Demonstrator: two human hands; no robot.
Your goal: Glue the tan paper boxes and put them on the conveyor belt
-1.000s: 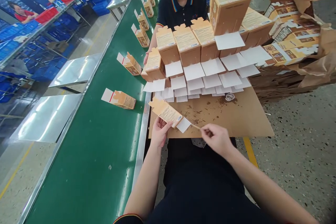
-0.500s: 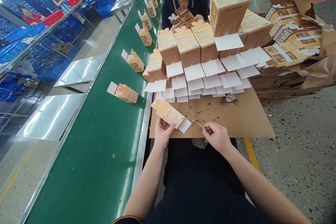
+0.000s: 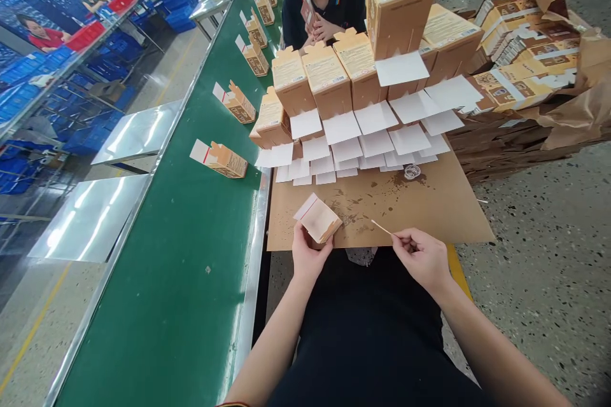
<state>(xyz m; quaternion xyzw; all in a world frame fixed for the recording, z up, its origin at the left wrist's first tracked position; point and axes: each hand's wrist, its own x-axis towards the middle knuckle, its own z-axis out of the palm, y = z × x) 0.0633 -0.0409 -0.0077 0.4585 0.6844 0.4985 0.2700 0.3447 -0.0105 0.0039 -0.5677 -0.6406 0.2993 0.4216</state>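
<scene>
My left hand (image 3: 309, 255) grips a small tan carton (image 3: 321, 220) near the front edge of the brown board (image 3: 429, 210). The carton's open end faces up, and a white flap with a red line sticks out at its upper left. To the right, my right hand (image 3: 420, 254) pinches a thin stick (image 3: 382, 227) with a pale tip, which points up and left, apart from the carton. Behind the hands, stacked tan boxes (image 3: 329, 82) have white flaps hanging toward me. A small clear coil (image 3: 411, 172) lies on the board.
Along the left runs a green conveyor (image 3: 167, 254) with a metal edge, carrying a row of upright cartons (image 3: 229, 162). Across the stack sits a person (image 3: 324, 6) holding a carton. Bundled flat cartons (image 3: 529, 70) and brown paper pile up at the right.
The carton in my left hand has turned from its printed side to show its open end. My right hand has moved right with the stick. The person opposite has raised and turned their carton.
</scene>
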